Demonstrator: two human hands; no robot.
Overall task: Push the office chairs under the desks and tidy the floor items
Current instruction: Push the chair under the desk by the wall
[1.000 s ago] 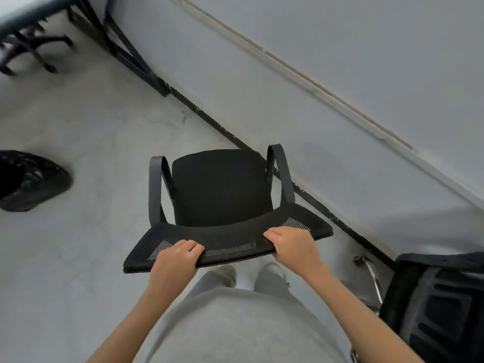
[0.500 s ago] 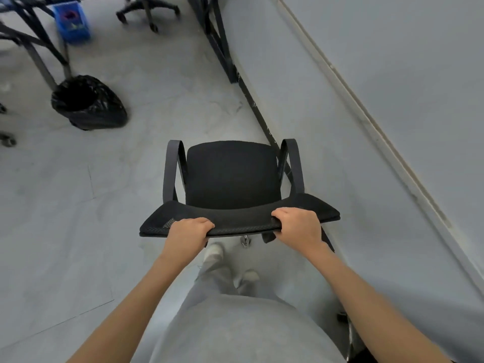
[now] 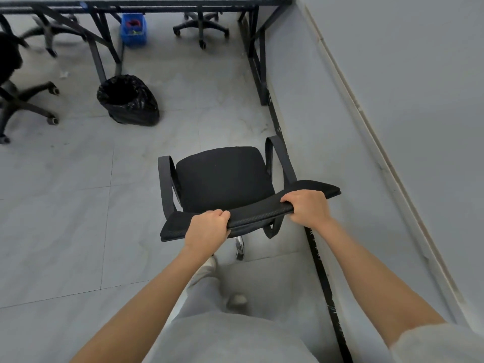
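A black office chair (image 3: 222, 176) with two armrests stands on the grey floor right in front of me, its seat facing away. My left hand (image 3: 207, 230) grips the top edge of its backrest on the left. My right hand (image 3: 307, 208) grips the same edge on the right. At the far end runs a desk (image 3: 146, 1) on black metal legs, some way ahead of the chair. Part of the chair's chrome base shows below the backrest.
A black bin bag (image 3: 128, 100) sits on the floor ahead to the left. A blue crate (image 3: 133, 28) and a chair base (image 3: 201, 26) lie under the desk. Another black chair (image 3: 15, 98) is at far left. A grey wall (image 3: 366, 127) runs along the right.
The view has swung left and the chair has turned with it, away from the wall and toward the desk. The bin bag and desk have come further into view. Both hands keep their grip.
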